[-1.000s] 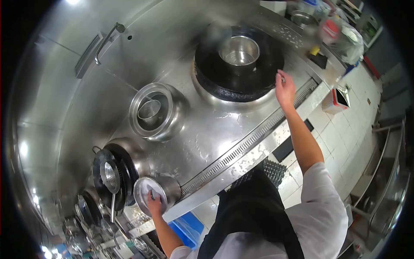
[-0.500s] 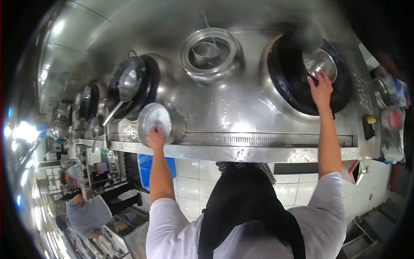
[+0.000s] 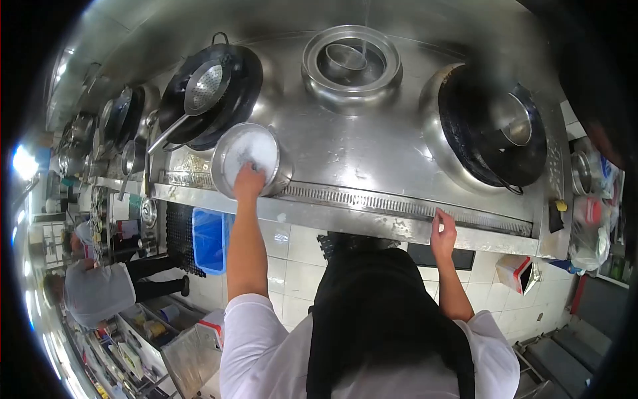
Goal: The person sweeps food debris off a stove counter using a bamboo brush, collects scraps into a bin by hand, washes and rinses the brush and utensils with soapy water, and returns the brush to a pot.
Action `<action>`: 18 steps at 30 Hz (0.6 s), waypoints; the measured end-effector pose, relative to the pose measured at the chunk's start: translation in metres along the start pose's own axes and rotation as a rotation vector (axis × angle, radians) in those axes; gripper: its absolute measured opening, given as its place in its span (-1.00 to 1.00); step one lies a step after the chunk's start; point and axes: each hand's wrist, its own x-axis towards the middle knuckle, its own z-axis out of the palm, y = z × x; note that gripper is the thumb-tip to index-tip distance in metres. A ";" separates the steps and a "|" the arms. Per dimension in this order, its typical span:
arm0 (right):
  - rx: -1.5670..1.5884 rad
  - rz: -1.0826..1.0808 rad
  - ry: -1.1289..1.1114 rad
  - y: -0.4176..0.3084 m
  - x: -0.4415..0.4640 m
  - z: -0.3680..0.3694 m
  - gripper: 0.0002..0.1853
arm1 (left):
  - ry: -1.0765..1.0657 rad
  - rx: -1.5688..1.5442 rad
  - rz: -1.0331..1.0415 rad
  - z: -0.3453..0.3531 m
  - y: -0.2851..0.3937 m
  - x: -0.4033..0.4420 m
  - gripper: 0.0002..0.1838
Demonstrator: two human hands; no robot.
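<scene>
My left hand reaches into a metal pot that stands near the counter's front edge. White foam or a white substance fills the pot. The fingers are bent down into it, and their tips and anything between them are hidden. My right hand hovers at the counter's front edge, loosely curled with a gap at the thumb, and nothing shows in it. Beyond it, a small metal bowl sits in a tilted black wok on the right-hand burner.
A perforated strainer ladle lies over another black wok behind the pot. A thin stream of water falls into a round metal basin holding a small metal pot. A co-worker stands at the left. A blue bin is below the counter.
My right hand has drawn back from the bowl in the right wok to the counter edge. My left hand has stayed at the pot, its fingers now bent into the white contents. The view has shifted.
</scene>
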 end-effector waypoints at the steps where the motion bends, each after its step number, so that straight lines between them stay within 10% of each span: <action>1: 0.038 0.040 -0.034 -0.001 -0.002 0.002 -0.75 | 0.004 -0.006 0.008 0.006 -0.006 0.007 -0.41; 6: 0.093 0.103 -0.116 -0.012 0.000 0.007 -0.76 | -0.247 -0.099 0.157 0.040 -0.005 0.033 -0.52; 7: 0.073 0.119 -0.055 -0.004 -0.005 -0.002 -0.76 | -0.307 0.235 0.674 0.057 -0.014 0.049 -0.58; 8: 0.110 0.075 -0.071 -0.013 0.009 0.024 -0.76 | 0.046 0.210 0.681 0.101 -0.037 0.059 -0.64; 14: 0.057 0.154 -0.048 -0.010 -0.001 0.021 -0.73 | 0.353 -0.230 0.325 -0.012 0.034 0.019 -0.72; 18: 0.024 0.209 -0.012 -0.018 -0.013 0.015 -0.73 | 0.530 -0.597 0.590 -0.053 0.092 0.047 -0.86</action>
